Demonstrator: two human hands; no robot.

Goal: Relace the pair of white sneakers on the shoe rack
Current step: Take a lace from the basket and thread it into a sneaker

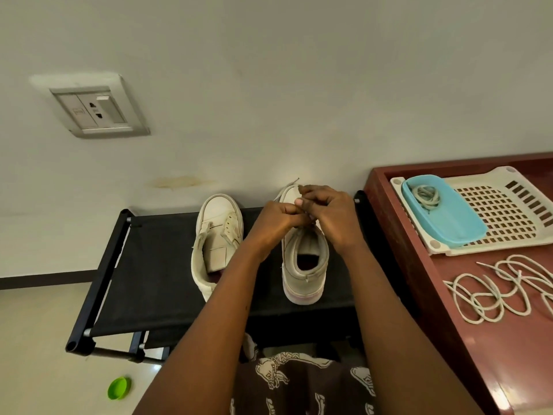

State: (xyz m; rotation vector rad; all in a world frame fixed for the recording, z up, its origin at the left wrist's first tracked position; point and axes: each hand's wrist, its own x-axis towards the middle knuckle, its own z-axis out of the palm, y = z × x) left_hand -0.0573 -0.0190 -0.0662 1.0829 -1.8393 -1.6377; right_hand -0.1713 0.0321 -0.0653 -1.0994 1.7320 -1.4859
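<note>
Left hand (276,218) and right hand (332,214) curl close together, both pinching the lace (288,187) over the sneaker (303,265) directly beneath them on the shoe rack (155,265). Second sneaker (217,232) sits unlaced, left of the left hand. Risks: eyelets hidden under the hands, so the tip may skip one. A hard tug could tip the shoe.

rack top (155,265) lies free left of the sneaker (217,244) (wall (269,115) behind).

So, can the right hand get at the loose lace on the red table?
Probably yes: the loose lace lies uncovered right of the right hand, nothing between, though that hand is pinching the sneaker lace.
</note>
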